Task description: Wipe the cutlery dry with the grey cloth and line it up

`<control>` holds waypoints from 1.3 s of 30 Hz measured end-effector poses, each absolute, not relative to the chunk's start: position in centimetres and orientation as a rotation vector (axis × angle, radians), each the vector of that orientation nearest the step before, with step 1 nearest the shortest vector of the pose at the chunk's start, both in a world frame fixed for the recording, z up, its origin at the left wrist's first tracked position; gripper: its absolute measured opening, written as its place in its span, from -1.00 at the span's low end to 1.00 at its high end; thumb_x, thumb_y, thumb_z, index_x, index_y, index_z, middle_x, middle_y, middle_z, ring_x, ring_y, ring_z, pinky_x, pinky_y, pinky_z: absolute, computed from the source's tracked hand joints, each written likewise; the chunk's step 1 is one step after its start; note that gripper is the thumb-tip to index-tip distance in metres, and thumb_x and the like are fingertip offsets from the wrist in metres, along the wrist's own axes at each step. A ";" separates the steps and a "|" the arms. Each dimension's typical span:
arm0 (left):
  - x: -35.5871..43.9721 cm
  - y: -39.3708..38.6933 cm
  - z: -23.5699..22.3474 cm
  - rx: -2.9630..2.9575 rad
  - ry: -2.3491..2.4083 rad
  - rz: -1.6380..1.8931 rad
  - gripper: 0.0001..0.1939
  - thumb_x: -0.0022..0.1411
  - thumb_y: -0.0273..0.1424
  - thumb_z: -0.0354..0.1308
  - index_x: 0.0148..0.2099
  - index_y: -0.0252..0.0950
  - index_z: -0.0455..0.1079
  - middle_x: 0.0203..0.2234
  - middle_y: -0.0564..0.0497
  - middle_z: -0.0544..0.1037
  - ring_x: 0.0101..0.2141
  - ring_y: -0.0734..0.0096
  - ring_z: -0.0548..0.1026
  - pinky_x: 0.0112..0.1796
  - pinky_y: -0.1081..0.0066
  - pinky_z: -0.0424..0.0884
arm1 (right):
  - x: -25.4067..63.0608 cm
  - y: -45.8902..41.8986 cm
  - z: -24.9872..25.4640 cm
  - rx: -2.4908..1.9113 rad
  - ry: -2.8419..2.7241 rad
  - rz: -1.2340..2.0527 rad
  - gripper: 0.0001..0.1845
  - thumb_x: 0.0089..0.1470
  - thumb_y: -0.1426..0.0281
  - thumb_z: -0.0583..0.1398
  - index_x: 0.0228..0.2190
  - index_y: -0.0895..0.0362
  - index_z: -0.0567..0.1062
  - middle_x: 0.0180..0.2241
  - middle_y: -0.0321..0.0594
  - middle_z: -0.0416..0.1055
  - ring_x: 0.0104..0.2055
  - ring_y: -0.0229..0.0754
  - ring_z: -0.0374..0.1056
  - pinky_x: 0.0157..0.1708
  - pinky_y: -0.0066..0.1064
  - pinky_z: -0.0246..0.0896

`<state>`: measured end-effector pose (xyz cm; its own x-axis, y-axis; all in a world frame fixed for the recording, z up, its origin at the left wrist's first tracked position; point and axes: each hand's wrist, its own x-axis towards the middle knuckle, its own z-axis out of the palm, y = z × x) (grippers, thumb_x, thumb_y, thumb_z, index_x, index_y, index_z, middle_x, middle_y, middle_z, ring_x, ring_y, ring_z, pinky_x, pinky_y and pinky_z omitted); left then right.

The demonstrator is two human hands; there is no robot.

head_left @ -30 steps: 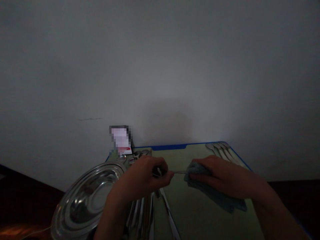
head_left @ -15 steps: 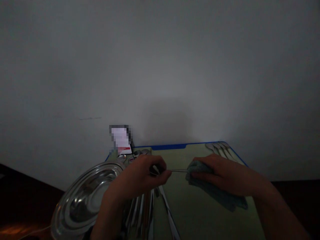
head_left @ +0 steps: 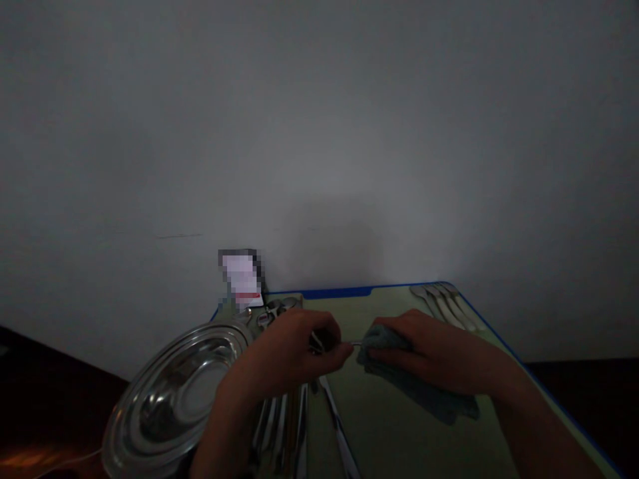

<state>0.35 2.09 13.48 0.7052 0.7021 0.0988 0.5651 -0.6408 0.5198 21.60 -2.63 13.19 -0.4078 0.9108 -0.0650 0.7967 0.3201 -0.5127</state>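
Observation:
Over the board, my left hand (head_left: 304,346) is closed on a thin metal piece of cutlery (head_left: 356,343), pinched between thumb and fingers. Its exact kind is hidden by the hand. My right hand (head_left: 424,346) grips a grey-green cloth (head_left: 429,392), folded round the other end of that cutlery. Only a short stretch of the metal shows between the two hands. Below my left hand, a long table knife (head_left: 339,429) lies on the green board (head_left: 399,439), beside a row of further cutlery (head_left: 274,426).
A shiny steel bowl (head_left: 120,416) stands at the left. Several spoons or forks (head_left: 444,306) lie side by side at the board's back right. A phone-like device with a blurred screen (head_left: 242,276) leans on the grey wall (head_left: 324,133) behind the board.
My right hand and the cloth have moved left along the cutlery, while my left hand has shifted slightly right. Less bare metal shows between them.

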 end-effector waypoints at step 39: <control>-0.4 2.3 13.7 2.430 1.028 0.358 -0.73 0.15 -0.18 0.05 -0.38 -0.28 0.39 -0.54 0.10 0.49 -0.51 0.52 0.41 -0.47 0.53 0.26 | 22.1 -2.8 13.7 -1.614 -2.308 0.722 -0.59 0.09 0.06 -0.02 -0.33 0.09 0.44 -0.38 -0.20 0.40 -0.31 -0.15 0.31 -0.33 -0.35 0.13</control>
<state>-0.37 2.28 13.69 0.6843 0.7273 0.0533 0.6034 -0.6058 0.5186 22.10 -2.81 13.65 -0.3646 0.9270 -0.0878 0.8119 0.2704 -0.5175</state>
